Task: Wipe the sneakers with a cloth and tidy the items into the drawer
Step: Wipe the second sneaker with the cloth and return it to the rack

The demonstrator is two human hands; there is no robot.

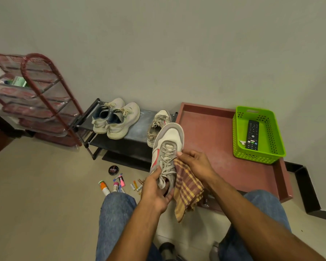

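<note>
At lower centre of the frame, the left hand (155,187) grips a sneaker (167,147) by its heel, toe raised, while the right hand (194,163) pinches a checked cloth (187,187) against the laces. The shoe looks light and stiff-soled, best held at the heel; the cloth hangs limp. The open drawer (211,132) lies at right.

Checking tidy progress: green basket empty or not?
Not empty. The green basket sits in the open drawer, holding a black remote and one small pale item.
</note>
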